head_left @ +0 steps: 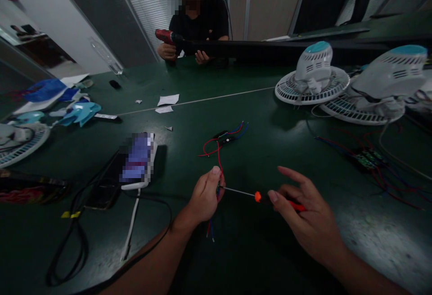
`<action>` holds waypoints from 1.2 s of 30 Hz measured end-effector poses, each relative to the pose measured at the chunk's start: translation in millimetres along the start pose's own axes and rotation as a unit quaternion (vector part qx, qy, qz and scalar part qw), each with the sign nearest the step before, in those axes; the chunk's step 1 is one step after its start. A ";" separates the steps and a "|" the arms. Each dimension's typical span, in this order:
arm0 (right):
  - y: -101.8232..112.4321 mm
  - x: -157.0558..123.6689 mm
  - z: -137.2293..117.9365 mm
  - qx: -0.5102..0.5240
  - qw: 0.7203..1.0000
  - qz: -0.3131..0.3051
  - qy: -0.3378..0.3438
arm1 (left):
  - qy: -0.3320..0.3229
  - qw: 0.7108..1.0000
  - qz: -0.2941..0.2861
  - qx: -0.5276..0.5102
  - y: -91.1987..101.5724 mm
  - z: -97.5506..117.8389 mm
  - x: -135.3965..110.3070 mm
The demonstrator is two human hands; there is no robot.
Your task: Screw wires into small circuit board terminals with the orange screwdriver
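Head view, and the left hand [206,194] sits just below centre, at six o'clock, its fingers pinching a small circuit board [218,190] upright between thumb and fingertips. Most of that board is hidden in the grip, with red and blue wires [209,230] dangling out below. Over at four o'clock, the right hand [310,214] has thumb and curled fingers round the handle of a screwdriver [258,196], index finger lifted clear! The shaft points towards nine o'clock, its tip right at the board — whether it touches, you cannot tell from here.

Dead centre on the green table [182,151] lie more small boards [225,138], their red and blue leads splayed out. Another bunch of wired boards [369,158] rests at three o'clock, with two white fans [312,79] face down around two. A phone [137,158] with a lit screen is at eight, blue plastic pieces [79,113] at nine. And up near twelve — a co-worker [216,18], holding a red drill [164,35].
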State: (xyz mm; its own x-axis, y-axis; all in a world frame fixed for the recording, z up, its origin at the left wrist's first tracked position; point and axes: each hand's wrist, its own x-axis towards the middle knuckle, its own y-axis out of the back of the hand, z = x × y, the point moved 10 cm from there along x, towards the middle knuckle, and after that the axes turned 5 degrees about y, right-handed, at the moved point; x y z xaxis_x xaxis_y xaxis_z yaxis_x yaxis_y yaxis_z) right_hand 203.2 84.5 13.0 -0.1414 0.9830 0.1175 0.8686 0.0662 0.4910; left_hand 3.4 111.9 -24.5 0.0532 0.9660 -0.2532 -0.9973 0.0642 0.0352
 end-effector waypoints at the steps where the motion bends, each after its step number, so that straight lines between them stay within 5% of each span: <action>1: 0.5 0.2 -0.4 0.000 1.000 0.003 0.003 | 0.000 1.000 0.001 0.002 0.5 -0.9 0.2; 10: 3.9 1.0 -4.4 0.015 0.999 0.032 0.009 | 0.000 1.000 0.002 0.006 0.6 -3.1 0.5; 20: -9.3 -0.2 11.9 -0.025 0.995 -0.068 -0.065 | 0.005 1.000 -0.008 0.002 -0.9 -2.4 1.7; 25: -4.2 2.5 2.7 -0.027 0.999 -0.025 -0.013 | -0.003 1.000 -0.015 0.004 -1.2 -1.9 1.0; 36: -0.1 2.5 -0.5 -0.003 1.000 -0.001 -0.007 | 0.000 1.000 -0.003 -0.006 -0.7 -4.3 1.0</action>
State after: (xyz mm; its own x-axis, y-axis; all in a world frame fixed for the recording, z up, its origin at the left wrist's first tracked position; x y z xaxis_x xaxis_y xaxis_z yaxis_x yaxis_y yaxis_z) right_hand 202.6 86.9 13.6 -0.1362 0.9852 0.1042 0.8659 0.0673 0.4957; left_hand 3.9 111.8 -28.9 0.0600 0.9653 -0.2540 -0.9974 0.0679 0.0224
